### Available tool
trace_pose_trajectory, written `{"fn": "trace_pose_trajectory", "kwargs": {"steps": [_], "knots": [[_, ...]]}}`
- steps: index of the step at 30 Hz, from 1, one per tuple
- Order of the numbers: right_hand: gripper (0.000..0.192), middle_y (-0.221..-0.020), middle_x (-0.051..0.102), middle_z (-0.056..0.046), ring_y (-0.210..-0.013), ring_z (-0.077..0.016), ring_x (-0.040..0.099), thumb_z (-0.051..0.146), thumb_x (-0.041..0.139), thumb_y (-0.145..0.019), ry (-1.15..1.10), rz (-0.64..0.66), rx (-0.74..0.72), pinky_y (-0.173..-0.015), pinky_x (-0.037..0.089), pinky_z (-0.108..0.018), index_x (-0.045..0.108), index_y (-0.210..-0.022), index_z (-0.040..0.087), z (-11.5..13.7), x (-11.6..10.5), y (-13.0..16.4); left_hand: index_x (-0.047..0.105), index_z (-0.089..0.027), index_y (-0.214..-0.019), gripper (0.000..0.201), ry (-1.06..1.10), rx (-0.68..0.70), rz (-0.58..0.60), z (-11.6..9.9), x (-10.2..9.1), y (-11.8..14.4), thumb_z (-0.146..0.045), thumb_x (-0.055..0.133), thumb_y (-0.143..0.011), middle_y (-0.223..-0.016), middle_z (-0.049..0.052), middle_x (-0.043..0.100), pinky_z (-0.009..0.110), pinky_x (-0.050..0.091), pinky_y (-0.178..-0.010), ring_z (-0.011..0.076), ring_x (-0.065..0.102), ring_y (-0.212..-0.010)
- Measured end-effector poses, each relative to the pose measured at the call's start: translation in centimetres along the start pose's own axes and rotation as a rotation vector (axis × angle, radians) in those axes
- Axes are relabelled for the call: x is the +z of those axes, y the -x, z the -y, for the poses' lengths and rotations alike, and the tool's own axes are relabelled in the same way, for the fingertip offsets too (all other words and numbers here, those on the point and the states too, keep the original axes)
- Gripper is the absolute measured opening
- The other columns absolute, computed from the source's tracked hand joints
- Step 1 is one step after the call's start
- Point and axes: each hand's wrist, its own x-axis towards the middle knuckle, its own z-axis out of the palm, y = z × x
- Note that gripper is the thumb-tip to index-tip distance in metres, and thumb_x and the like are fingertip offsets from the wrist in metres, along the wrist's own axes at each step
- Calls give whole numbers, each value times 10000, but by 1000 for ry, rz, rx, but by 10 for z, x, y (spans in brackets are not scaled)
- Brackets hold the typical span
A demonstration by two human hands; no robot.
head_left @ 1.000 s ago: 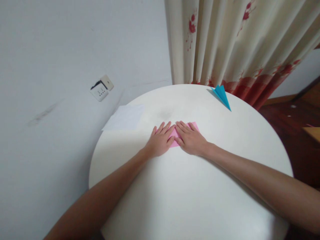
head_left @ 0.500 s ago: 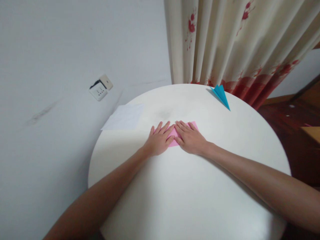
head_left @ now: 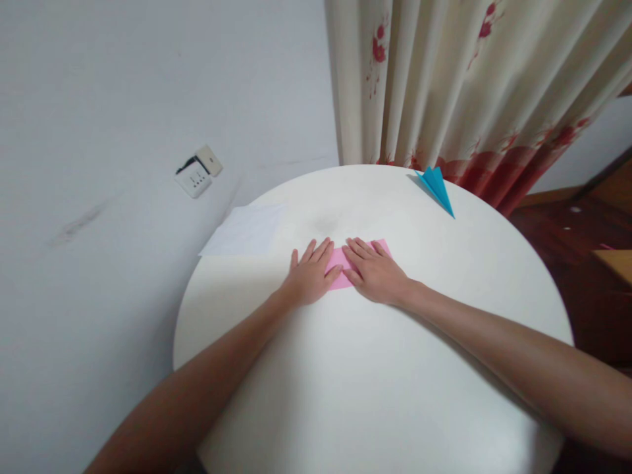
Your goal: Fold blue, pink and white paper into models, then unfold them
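A pink sheet of paper [head_left: 338,261] lies flat on the round white table [head_left: 340,368], partly covered by both hands. My left hand [head_left: 310,273] rests palm down over its left end, fingers stretched out and somewhat apart. My right hand [head_left: 374,268] lies flat on the right part, fingers extended, with a pink corner showing past the fingertips. Between the two hands a strip of pink is visible, and the thumbs point toward each other. The paper's left end is hidden beneath my left hand.
A blue folded paper plane [head_left: 436,189] stands near the table's far right edge. White paper [head_left: 244,230] lies at the far left edge, slightly overhanging. A wall with a socket [head_left: 194,179] borders the left; a floral curtain [head_left: 444,85] hangs behind.
My left hand has slid a little to the left across the pink paper, widening the gap between the hands. My right hand has barely moved.
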Motion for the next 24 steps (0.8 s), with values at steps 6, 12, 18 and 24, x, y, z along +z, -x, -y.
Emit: {"fn": "trace_pose_trajectory", "kwargs": {"steps": [6, 12, 18, 24], "knots": [[621, -1611, 278, -152, -1500, -278, 229, 453, 257, -1024, 0, -5, 1, -1206, 186, -506, 351, -1520, 92, 1, -2, 1, 327, -157, -1519, 557, -49, 85, -94, -9, 1, 3, -396, 267, -1019, -1611, 134, 286, 624, 97, -1199, 297, 211, -1507], [636, -1604, 289, -155, -1497, -280, 236, 434, 283, -1013, -6, -16, 5, -1214, 176, -492, 335, -1520, 53, 1, 0, 0, 280, -73, -1522, 559, 104, 258, -35, -8, 1, -2, -303, 255, -1013, -1617, 167, 256, 428, 196, -1226, 219, 194, -1515], [628, -1608, 275, -154, -1503, -268, 223, 401, 285, -1006, 1, -7, 9, -1213, 176, -494, 315, -1528, 52, 0, 0, 0, 268, -97, -1534, 579, 144, 255, -23, -5, 0, -3, -351, 272, -1013, -1628, 141, 236, 444, 182, -1229, 223, 183, -1518], [614, -1607, 278, -162, -1501, -266, 230, 353, 276, -1004, 9, -8, 32, -1215, 178, -481, 308, -1527, 33, 1, -1, 0, 228, -115, -1554, 618, 132, 252, 2, -8, -2, -2, -417, 270, -1017, -1632, 110, 227, 445, 166, -1231, 231, 147, -1525]]}}
